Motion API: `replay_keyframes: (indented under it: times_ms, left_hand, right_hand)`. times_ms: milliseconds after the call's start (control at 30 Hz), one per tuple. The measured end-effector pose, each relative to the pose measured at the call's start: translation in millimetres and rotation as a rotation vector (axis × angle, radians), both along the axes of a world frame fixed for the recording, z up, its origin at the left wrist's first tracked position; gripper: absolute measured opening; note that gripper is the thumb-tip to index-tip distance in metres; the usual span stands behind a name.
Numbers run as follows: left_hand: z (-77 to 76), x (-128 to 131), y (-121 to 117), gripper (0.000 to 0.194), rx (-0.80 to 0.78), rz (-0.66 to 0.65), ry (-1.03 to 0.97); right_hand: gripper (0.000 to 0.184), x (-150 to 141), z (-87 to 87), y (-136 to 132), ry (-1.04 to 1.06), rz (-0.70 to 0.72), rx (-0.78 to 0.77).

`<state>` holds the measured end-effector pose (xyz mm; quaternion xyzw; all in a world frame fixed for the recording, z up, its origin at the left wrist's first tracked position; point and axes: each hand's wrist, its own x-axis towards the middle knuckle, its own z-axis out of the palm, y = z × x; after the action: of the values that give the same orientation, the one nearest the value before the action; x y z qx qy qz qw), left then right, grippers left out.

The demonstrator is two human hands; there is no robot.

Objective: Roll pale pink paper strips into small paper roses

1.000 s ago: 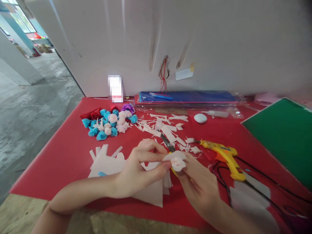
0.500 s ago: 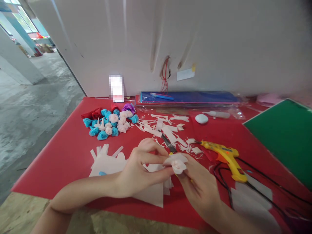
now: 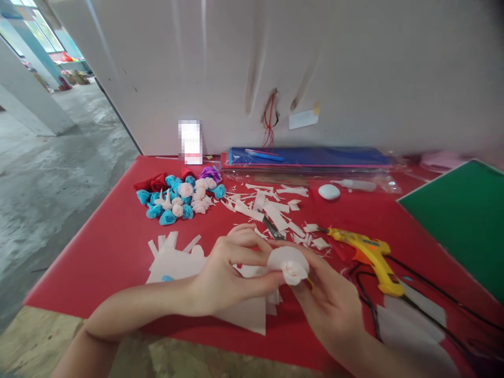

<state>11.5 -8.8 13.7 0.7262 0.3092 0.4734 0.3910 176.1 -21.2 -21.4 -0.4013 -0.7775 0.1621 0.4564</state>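
Note:
Between my two hands is a white paper flower (image 3: 293, 270), with one rounded petal standing wide at its back. My left hand (image 3: 238, 268) pinches the flower's left side between thumb and fingers. From the right, my right hand (image 3: 328, 294) grips the flower at its base, which its fingers partly hide. Just beyond my hands lie scissors (image 3: 272, 228), their handles hidden behind my fingers. White paper sheets (image 3: 177, 265) lie under and beside my left forearm.
Blue, pink, red and purple paper flowers (image 3: 185, 197) cluster at the back left. White paper scraps (image 3: 271, 205) litter the middle. A yellow glue gun (image 3: 370, 252) with a black cord lies right, near a green board (image 3: 460, 220). A lit phone (image 3: 190, 142) leans against the wall.
The flower has turned a little in my hands, so its rounded back petal now shows wider. My right hand has shifted slightly right. The whole view has moved a little.

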Motion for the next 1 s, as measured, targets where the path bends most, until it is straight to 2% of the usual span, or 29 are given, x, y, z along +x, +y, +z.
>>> replay_keyframes:
  times_ms: [133,300,533,767,1000]
  left_hand:
    - [-0.1,0.5,-0.1,0.01,0.024,0.013,-0.009]
    - [-1.0,-0.1,0.2,0.018,0.05,0.016,0.013]
    - [0.1,-0.2,0.5,0.027,0.063,0.007,0.006]
    - [0.8,1.0,-1.3,0.036,0.085,0.004,0.005]
    - [-4.5,2.8,-1.9,0.022,0.008,0.004,-0.05]
  right_hand:
    - [0.017,-3.3,7.9,2.2,-0.053,-0.01,0.155]
    - [0.014,-5.8,10.8,0.0,-0.045,-0.018,0.198]
    - [0.018,-6.2,18.6,-1.9,-0.035,-0.021,0.162]
    - [0.022,-6.0,19.0,-6.5,-0.066,-0.098,0.172]
    - [0.027,-2.9,22.9,-8.1,-0.11,-0.115,0.137]
